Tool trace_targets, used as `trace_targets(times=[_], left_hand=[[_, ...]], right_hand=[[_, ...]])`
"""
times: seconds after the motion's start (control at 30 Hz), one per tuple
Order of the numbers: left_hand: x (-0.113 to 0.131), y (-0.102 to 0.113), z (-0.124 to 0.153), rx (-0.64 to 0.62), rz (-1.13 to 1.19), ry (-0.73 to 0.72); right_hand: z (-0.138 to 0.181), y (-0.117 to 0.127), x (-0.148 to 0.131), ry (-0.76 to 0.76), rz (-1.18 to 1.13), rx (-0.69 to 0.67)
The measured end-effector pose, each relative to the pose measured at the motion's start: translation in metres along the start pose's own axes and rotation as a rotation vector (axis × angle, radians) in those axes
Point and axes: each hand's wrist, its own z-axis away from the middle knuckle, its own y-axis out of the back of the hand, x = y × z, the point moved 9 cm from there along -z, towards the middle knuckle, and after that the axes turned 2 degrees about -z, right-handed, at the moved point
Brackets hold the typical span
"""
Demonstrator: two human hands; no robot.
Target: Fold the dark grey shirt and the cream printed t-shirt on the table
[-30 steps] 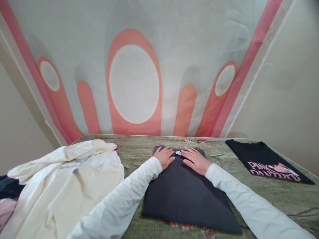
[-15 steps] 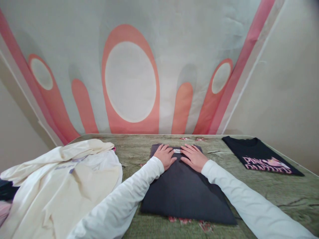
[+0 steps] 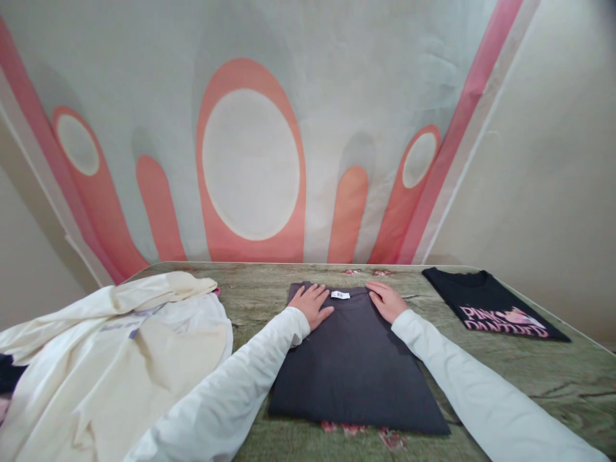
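A dark grey folded shirt [image 3: 353, 366] lies flat on the green patterned table [image 3: 529, 372] in front of me, with a small white label [image 3: 340, 295] at its far edge. My left hand [image 3: 312, 303] rests flat on the shirt's far left corner, fingers stretched out. My right hand [image 3: 387, 300] lies on the far right corner, fingers extended along the edge. Both arms wear white long sleeves.
A pile of cream and white garments [image 3: 120, 346] covers the table's left side. A black T-shirt with pink lettering [image 3: 491, 308] lies flat at the far right. A wall with orange arches and pale ovals [image 3: 250, 167] stands behind the table.
Both hands have slid apart from beside the label toward the shirt's far corners; the right hand moved furthest to the right. The label now lies uncovered between them.
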Motion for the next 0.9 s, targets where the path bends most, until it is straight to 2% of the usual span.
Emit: trace_targets(times=[0.1,0.17,0.33,0.43,0.73,0.9], left_hand=[[-0.01,0.006,-0.005,0.041,0.037,0.003],[-0.027,0.015,-0.008,0.103,0.041,0.056],[-0.087,0.022,-0.003,0.175,0.039,0.362],[-0.105,0.019,0.004,0.193,0.039,0.454],[-0.11,0.023,0.008,0.219,0.014,0.501],[-0.107,0.025,0.011,0.247,0.002,0.503]], right_hand=[[0.0,0.008,0.024,-0.104,-0.033,0.099],[0.0,0.01,0.034,-0.136,-0.022,0.117],[0.0,0.009,0.044,-0.131,0.002,0.086],[0.0,0.006,0.045,-0.125,0.01,0.074],[0.002,0.005,0.048,-0.141,0.02,0.093],[-0.003,0.02,0.034,-0.132,0.003,0.155]])
